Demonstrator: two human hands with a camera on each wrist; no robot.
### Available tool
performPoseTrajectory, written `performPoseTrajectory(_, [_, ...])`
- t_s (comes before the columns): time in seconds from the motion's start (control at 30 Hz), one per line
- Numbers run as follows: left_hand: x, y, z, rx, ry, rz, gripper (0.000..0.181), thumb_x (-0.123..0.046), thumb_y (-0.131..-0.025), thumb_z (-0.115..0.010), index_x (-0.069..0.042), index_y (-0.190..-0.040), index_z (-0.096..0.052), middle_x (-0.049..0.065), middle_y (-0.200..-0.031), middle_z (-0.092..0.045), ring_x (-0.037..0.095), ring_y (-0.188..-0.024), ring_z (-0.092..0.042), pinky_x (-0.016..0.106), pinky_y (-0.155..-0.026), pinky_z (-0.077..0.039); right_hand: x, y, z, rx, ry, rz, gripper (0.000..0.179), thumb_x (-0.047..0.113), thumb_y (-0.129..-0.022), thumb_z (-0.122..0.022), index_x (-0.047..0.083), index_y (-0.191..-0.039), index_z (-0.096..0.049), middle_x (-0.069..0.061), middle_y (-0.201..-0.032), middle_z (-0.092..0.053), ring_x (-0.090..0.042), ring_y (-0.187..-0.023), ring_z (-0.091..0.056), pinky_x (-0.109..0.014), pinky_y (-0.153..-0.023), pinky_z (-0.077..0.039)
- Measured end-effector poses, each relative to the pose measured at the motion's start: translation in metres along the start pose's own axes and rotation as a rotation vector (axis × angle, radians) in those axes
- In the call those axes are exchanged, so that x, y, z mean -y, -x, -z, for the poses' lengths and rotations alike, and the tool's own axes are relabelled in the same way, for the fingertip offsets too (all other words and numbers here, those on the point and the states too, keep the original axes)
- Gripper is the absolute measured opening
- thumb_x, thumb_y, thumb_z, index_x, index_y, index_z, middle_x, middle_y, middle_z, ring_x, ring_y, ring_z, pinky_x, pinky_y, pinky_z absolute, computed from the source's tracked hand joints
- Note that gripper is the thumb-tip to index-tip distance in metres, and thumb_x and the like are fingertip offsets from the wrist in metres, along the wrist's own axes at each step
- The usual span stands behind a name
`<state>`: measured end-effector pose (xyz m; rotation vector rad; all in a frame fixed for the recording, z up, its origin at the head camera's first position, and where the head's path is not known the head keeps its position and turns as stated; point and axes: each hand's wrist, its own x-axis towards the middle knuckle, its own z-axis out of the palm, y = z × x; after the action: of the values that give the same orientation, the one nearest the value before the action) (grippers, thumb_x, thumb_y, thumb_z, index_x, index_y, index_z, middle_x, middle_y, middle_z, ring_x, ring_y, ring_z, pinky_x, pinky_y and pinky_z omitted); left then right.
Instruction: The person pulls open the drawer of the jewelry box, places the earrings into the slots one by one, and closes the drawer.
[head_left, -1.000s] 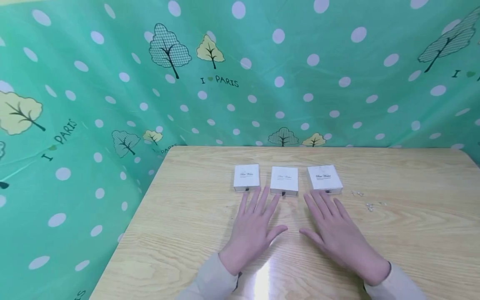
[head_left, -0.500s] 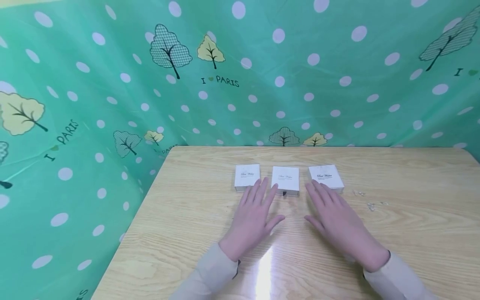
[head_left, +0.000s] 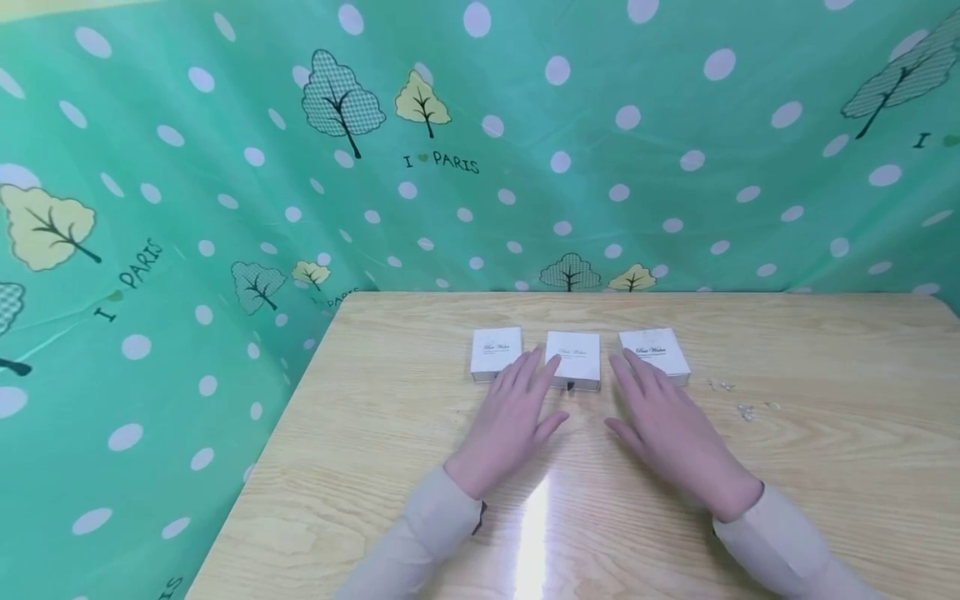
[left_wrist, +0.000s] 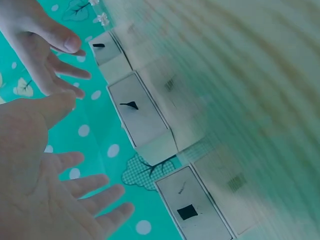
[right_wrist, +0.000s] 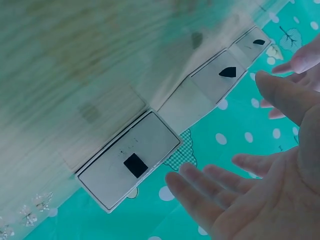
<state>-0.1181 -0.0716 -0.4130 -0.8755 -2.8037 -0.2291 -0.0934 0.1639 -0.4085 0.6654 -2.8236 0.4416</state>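
Three small white drawer-style boxes stand in a row near the far side of the wooden bench (head_left: 390,467), each with a dark pull tab facing the person. The left box (head_left: 493,350) is partly overlapped by the fingertips of the left hand (head_left: 510,421), which is flat, fingers straight, grasping nothing. The middle box (head_left: 576,358) sits between both hands, close to its neighbours; a careless push on one box could knock the next askew. The right hand (head_left: 671,433), likewise released and flat, reaches the near edge of the right box (head_left: 654,350). Tiny clear beads (head_left: 742,410) lie loose further right; a sweeping sleeve could scatter them off the bench.
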Motion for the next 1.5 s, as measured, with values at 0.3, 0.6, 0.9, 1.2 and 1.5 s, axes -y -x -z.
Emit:
performPoseTrajectory(0.3, [0.008, -0.011, -0.003, 0.04, 0.148, 0.033, 0.071, -0.04, -0.099, -0.057, -0.011, -0.156, -0.026, 0.017, -0.161, -0.024, 0.036, -0.146, -0.031, 0.049, -0.119, -0.029, 0.002, -0.008, -0.002, 0.024, -0.034, -0.019, 0.083, 0.028, -0.092, -0.07, -0.004, -0.153, -0.023, -0.031, -0.155, -0.027, -0.049, -0.135, -0.039, -0.061, -0.107, -0.04])
performPoseTrajectory(0.6, [0.011, -0.024, -0.004, 0.068, 0.192, 0.05, 0.071, -0.038, -0.098, -0.06, -0.011, -0.156, -0.028, 0.017, -0.162, -0.024, 0.033, -0.146, -0.03, 0.046, -0.12, -0.028, 0.002, -0.018, -0.005, 0.031, -0.055, -0.03, 0.082, 0.026, -0.092, -0.07, -0.006, -0.152, -0.023, -0.035, -0.154, -0.026, -0.052, -0.133, -0.04, -0.062, -0.104, -0.043])
performPoseTrajectory(0.9, [0.016, -0.037, -0.006, 0.098, 0.172, 0.063, 0.071, -0.035, -0.097, -0.063, -0.009, -0.155, -0.03, 0.017, -0.16, -0.026, 0.03, -0.146, -0.031, 0.041, -0.119, -0.029, 0.002, -0.03, -0.008, 0.07, -0.066, -0.054, 0.08, 0.027, -0.092, -0.07, -0.006, -0.151, -0.026, -0.034, -0.153, -0.027, -0.052, -0.136, -0.037, -0.062, -0.102, -0.043])
performPoseTrajectory(1.2, [0.021, -0.045, -0.007, 0.126, 0.272, 0.11, 0.073, -0.033, -0.094, -0.066, -0.009, -0.154, -0.03, 0.014, -0.163, -0.02, 0.028, -0.149, -0.025, 0.039, -0.114, -0.039, 0.008, -0.039, -0.008, 0.071, -0.06, -0.037, 0.075, 0.023, -0.091, -0.07, -0.008, -0.147, -0.032, -0.035, -0.152, -0.029, -0.052, -0.134, -0.039, -0.06, -0.099, -0.048])
performPoseTrajectory(1.5, [0.025, -0.055, -0.01, 0.129, 0.286, 0.106, 0.071, -0.03, -0.094, -0.067, -0.011, -0.153, -0.034, 0.01, -0.164, -0.018, 0.026, -0.149, -0.025, 0.039, -0.113, -0.04, 0.009, -0.048, -0.011, 0.091, -0.061, -0.042, 0.072, 0.023, -0.093, -0.068, -0.009, -0.147, -0.033, -0.036, -0.15, -0.031, -0.052, -0.136, -0.037, -0.061, -0.107, -0.04])
